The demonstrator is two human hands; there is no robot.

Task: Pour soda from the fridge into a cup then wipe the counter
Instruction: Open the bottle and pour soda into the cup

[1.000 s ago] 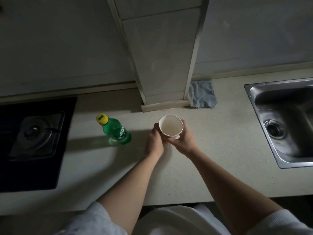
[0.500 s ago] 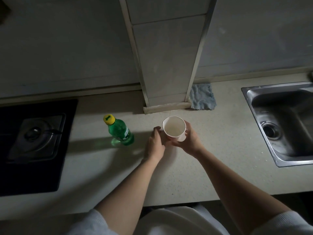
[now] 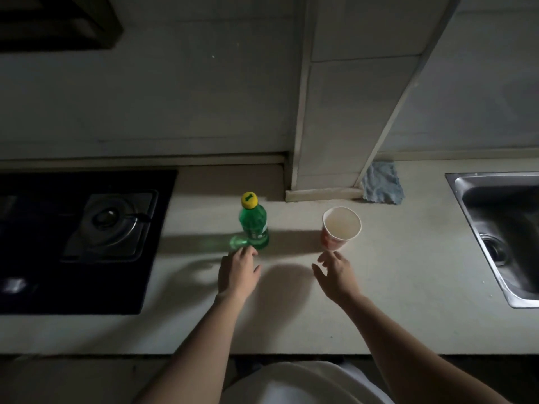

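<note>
Both hands have come off the cup (image 3: 341,227), which a moment ago they held between them; it now stands upright and alone on the counter (image 3: 408,287). Going from the left, the black stove (image 3: 87,228) sits at nine o'clock from the bottle (image 3: 253,225). That green, yellow-capped bottle stands upright at nine o'clock from the cup. The left hand (image 3: 237,272) lies at six o'clock from the bottle, fingers relaxed and holding nothing, its fingertips just beside the base; whether they touch I cannot tell. The right hand (image 3: 335,275), at six o'clock from the cup, is spread wide and empty, fingertips near its foot. A blue cloth (image 3: 382,183) lies at one o'clock from the cup, the steel sink (image 3: 501,228) at three o'clock.
</note>
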